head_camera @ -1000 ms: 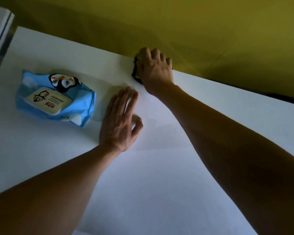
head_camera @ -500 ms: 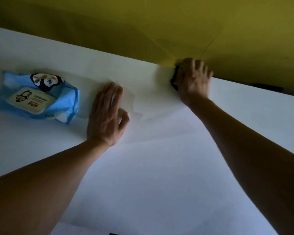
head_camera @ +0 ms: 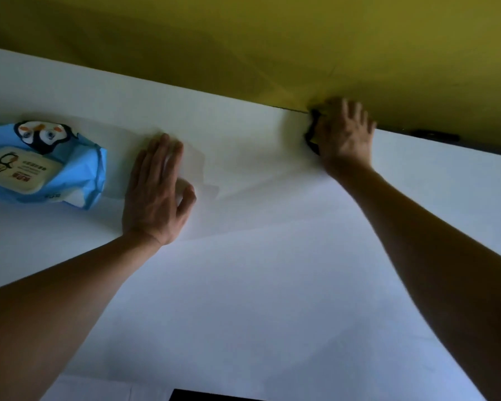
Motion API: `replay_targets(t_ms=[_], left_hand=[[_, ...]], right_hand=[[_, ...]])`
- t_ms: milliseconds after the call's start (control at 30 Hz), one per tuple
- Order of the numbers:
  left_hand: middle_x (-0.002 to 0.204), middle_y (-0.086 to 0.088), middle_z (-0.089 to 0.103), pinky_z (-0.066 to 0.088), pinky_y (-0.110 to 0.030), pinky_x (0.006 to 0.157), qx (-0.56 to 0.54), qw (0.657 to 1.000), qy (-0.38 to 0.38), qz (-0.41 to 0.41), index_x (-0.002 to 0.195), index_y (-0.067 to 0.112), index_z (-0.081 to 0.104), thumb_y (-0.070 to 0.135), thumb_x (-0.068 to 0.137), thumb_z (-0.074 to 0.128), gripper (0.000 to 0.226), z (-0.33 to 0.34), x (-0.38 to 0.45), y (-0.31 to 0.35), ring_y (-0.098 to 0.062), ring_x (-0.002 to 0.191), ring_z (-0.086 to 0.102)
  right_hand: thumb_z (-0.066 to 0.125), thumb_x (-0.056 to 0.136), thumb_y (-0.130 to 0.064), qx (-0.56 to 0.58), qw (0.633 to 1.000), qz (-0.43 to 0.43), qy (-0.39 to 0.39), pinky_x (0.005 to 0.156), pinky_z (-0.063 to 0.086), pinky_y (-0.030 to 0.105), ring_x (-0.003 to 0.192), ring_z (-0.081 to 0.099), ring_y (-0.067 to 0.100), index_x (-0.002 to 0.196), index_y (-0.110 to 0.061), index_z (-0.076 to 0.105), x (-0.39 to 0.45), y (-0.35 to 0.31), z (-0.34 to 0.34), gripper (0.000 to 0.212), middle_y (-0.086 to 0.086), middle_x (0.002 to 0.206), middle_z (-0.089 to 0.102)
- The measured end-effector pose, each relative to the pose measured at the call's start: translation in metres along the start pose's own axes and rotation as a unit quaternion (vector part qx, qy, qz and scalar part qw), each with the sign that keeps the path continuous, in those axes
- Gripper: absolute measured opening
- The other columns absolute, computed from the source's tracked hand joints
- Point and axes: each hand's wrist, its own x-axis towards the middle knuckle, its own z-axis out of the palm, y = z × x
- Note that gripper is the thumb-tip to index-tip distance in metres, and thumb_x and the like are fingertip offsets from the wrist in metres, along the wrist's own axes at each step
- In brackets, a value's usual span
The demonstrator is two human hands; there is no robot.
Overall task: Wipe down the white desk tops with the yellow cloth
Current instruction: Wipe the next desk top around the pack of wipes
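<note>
The white desk top (head_camera: 272, 285) fills most of the head view. My right hand (head_camera: 344, 137) is at the desk's far edge, against the yellow wall, pressing down on the cloth with fingers spread; it is motion-blurred. Only a dark edge of the cloth (head_camera: 312, 136) shows at the left of the palm; the rest is hidden under the hand. My left hand (head_camera: 156, 192) lies flat on the desk at centre left, fingers straight, holding nothing.
A blue pack of wet wipes (head_camera: 41, 169) lies at the left, just beside my left hand. A yellow partition wall (head_camera: 272, 47) runs along the desk's far edge. A small dark object (head_camera: 434, 136) sits at that edge on the right.
My right hand has slid the cloth to the right along the desk's far edge. My left hand stays flat beside the wipes pack. The view has shifted to the right.
</note>
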Motion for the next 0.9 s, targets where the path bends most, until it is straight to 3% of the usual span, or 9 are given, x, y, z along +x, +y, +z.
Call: replay_targets(t_ms=[100, 267, 433, 533, 633, 900], left_hand=[[0.171, -0.020, 0.020, 0.015, -0.050, 0.130, 0.008, 1.000, -0.001, -0.003, 0.164, 0.004, 0.022, 0.037, 0.099, 0.040, 0.075, -0.001, 0.001, 0.007, -0.035, 0.159, 0.018], [0.167, -0.019, 0.033, 0.022, -0.050, 0.128, 0.023, 0.999, 0.010, -0.026, 0.159, 0.003, 0.036, 0.020, 0.100, 0.041, 0.062, 0.001, -0.006, 0.035, -0.039, 0.152, 0.034], [0.167, -0.016, 0.035, 0.025, -0.051, 0.127, -0.057, 0.994, -0.032, 0.084, 0.158, 0.010, 0.043, 0.023, 0.098, 0.045, 0.062, 0.022, -0.012, 0.149, -0.037, 0.154, 0.033], [0.170, -0.013, 0.030, 0.017, -0.052, 0.129, -0.045, 0.998, -0.048, 0.008, 0.161, 0.018, 0.038, 0.030, 0.098, 0.041, 0.064, 0.031, -0.005, 0.215, -0.037, 0.156, 0.027], [0.171, -0.012, 0.027, 0.014, -0.054, 0.129, 0.001, 0.999, -0.040, -0.030, 0.163, 0.022, 0.035, 0.031, 0.098, 0.039, 0.065, 0.037, 0.001, 0.228, -0.036, 0.157, 0.026], [0.169, -0.010, 0.032, 0.012, -0.052, 0.131, -0.003, 0.999, -0.013, -0.031, 0.159, 0.019, 0.042, 0.030, 0.096, 0.039, 0.064, 0.044, 0.003, 0.230, -0.033, 0.158, 0.026]], right_hand=[[0.037, 0.097, -0.037, -0.014, 0.999, 0.044, 0.007, 0.098, 0.034, 0.049, 0.113, 0.051, 0.040, 0.133, -0.010, 0.049, -0.007, 0.056, -0.021, 0.047, 0.023, 0.120, 0.052], [0.032, 0.094, -0.041, -0.001, 0.999, 0.047, 0.021, 0.098, 0.034, 0.047, 0.113, 0.052, 0.039, 0.130, -0.012, 0.053, -0.005, 0.057, -0.019, 0.051, 0.021, 0.117, 0.055], [0.033, 0.095, -0.041, 0.002, 0.999, 0.050, 0.017, 0.097, 0.034, 0.048, 0.111, 0.052, 0.039, 0.131, -0.010, 0.052, -0.008, 0.059, -0.017, 0.051, 0.022, 0.117, 0.055], [0.036, 0.099, -0.037, 0.003, 0.999, 0.024, 0.026, 0.098, 0.035, 0.048, 0.110, 0.052, 0.039, 0.132, -0.008, 0.051, -0.009, 0.061, -0.016, 0.047, 0.022, 0.116, 0.055], [0.039, 0.103, -0.033, 0.008, 0.999, 0.018, 0.029, 0.101, 0.033, 0.048, 0.111, 0.051, 0.039, 0.134, -0.007, 0.049, -0.008, 0.063, -0.018, 0.041, 0.021, 0.118, 0.054], [0.038, 0.103, -0.040, 0.043, 0.993, -0.100, -0.040, 0.096, 0.033, 0.043, 0.114, 0.051, 0.032, 0.133, -0.019, 0.048, 0.011, -0.036, 0.006, 0.039, 0.010, 0.123, 0.054]])
